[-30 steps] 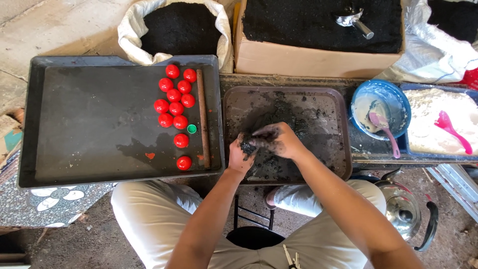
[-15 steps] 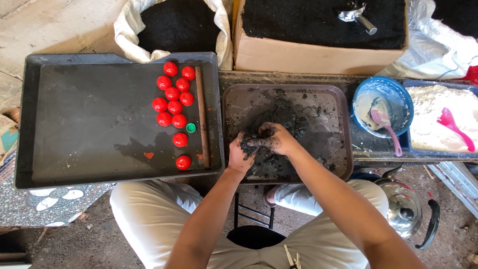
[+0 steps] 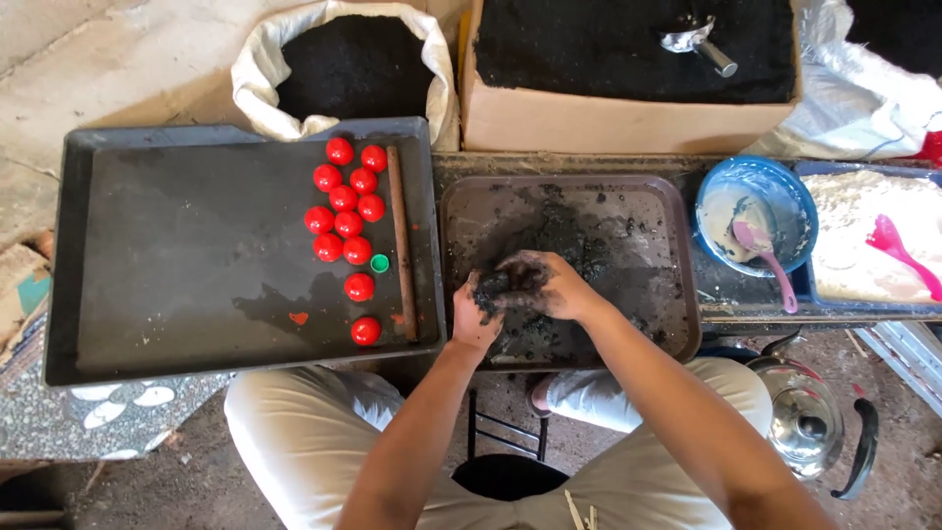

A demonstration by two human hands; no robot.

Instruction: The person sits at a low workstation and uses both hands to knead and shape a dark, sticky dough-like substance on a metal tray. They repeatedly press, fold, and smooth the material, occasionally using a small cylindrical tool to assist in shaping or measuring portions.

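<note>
Over the brown tray, left hand and right hand close together around a dark soil lump, pressing it into shape.

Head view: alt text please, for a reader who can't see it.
Both hands, left hand and right hand, press a clump of dark soil over a brown tray. To the left, a larger black tray holds red caps; a blue bowl sits right.

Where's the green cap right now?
In the head view, the green cap lies on the large black tray at left, among the red caps, just left of the brown stick.
</note>
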